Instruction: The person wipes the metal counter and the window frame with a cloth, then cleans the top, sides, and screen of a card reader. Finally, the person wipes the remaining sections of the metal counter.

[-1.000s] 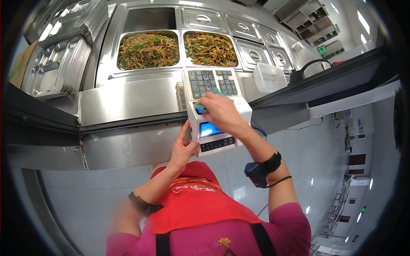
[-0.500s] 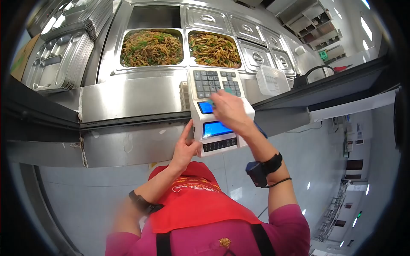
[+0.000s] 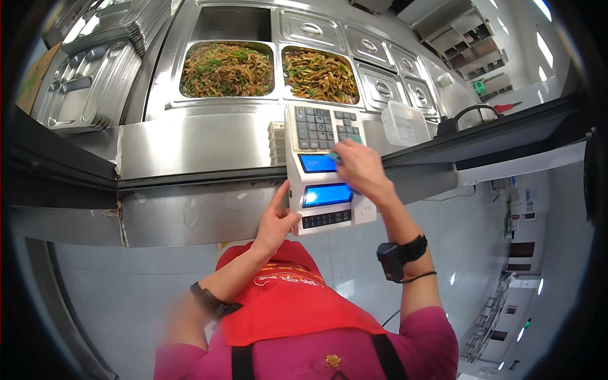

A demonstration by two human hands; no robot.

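Observation:
A white card terminal (image 3: pixel 296 167) with a grey keypad and two blue-lit screens stands at the counter's edge. My left hand (image 3: pixel 276 221) rests against its lower left side, fingers apart, with the index finger pointing up along it. My right hand (image 3: pixel 360 166) is closed round a green cloth (image 3: pixel 356 139) over the right part of the terminal, beside the upper screen and just below the keypad. Only bits of the cloth show between the fingers.
Two food pans, one of mixed shreds (image 3: pixel 227 71) and one of strips (image 3: pixel 320 76), sit behind. Stacked metal trays (image 3: pixel 95 88) stand left. Lidded pans (image 3: pixel 382 88), a clear plastic box (image 3: pixel 405 124) and a black handled object (image 3: pixel 448 126) are on the right.
My right hand has moved right and slightly down across the terminal, uncovering more of both screens and a card area at its lower right. My left hand stays against its side.

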